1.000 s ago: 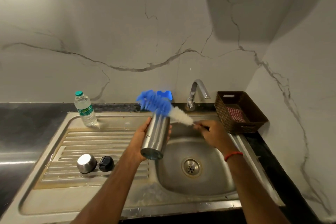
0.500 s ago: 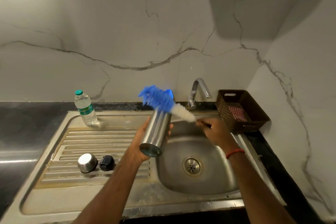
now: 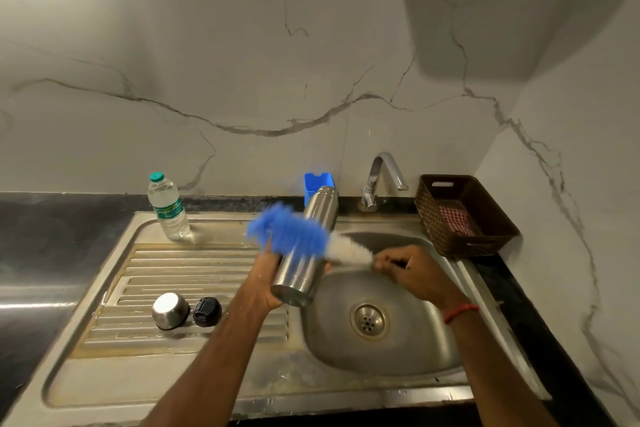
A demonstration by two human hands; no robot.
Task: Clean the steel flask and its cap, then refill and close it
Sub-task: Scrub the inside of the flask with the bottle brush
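Your left hand (image 3: 261,282) grips the steel flask (image 3: 299,276), tilted above the sink (image 3: 311,402) where drainboard (image 3: 194,274) meets basin; your right hand (image 3: 412,270) pinches the bottle brush (image 3: 291,234) by its handle, blue bristles across the flask's outside; the steel cap (image 3: 170,310) and black stopper (image 3: 207,311) sit side by side on the drainboard
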